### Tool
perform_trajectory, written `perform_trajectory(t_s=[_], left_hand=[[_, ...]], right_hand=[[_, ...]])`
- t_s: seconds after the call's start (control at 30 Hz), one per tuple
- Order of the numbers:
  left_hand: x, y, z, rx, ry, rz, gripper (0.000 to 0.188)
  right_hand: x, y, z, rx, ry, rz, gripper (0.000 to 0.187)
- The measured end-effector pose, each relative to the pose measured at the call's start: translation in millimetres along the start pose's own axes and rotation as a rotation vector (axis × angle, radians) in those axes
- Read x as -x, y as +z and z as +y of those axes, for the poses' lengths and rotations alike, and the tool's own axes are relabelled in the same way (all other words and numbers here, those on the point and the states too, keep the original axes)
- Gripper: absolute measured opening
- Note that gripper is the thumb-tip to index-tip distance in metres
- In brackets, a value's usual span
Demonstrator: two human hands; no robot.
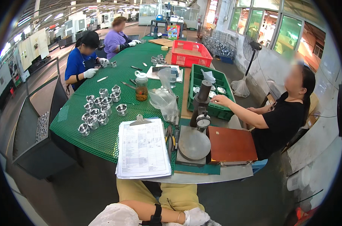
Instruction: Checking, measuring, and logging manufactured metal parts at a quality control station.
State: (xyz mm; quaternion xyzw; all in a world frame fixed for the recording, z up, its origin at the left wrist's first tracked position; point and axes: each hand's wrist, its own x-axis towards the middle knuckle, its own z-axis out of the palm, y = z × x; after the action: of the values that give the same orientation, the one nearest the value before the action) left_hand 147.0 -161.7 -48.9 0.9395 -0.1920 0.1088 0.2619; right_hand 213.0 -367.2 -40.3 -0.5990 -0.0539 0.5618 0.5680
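Note:
Low over my lap, my left forearm crosses to the right with a black wristband and a thin bracelet. My left hand (195,217) wears a white glove and lies by my yellow trousers (180,194); its fingers are partly cut off by the lower edge. A stained white cloth shape (114,215) sits by the elbow, sleeve or glove, I cannot tell which. My right hand cannot be made out. Nearest to me on the table lies a clipboard (142,150) with filled-in sheets. Pliers (171,139) lie beside it, then a dial gauge stand (195,141) with a round plate.
Several shiny metal castings (99,109) stand on the green mat (71,118). A lidded jar (141,88) and plastic bag (165,100) stand mid-table. Right are a brown case (231,145), green crate (220,111) and red crate (191,54). A co-worker's hand (221,101) reaches by the stand; two gloved co-workers sit left.

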Motion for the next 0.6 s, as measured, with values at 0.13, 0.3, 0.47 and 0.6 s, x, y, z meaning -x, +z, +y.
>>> perform_trajectory(t_s=[0.13,0.3,0.47,0.6], left_hand=[[1.3,6.6,1.1,0.068,0.031,0.003,0.015],[3.1,-2.9,5.1,0.090,0.039,-0.090,0.015],[-2.4,-5.8,7.5,0.179,0.096,-0.181,0.018],[-3.8,3.1,-5.2,0.220,0.013,-0.270,0.020]], right_hand=[[-10.0,-11.1,14.5,0.082,0.011,-0.044,0.012],[-17.4,-24.8,16.0,0.136,0.081,-0.123,0.027],[-26.7,-27.3,0.6,0.287,0.109,-0.229,0.039],[-45.6,-24.2,5.7,0.364,-0.019,-0.193,0.044]])
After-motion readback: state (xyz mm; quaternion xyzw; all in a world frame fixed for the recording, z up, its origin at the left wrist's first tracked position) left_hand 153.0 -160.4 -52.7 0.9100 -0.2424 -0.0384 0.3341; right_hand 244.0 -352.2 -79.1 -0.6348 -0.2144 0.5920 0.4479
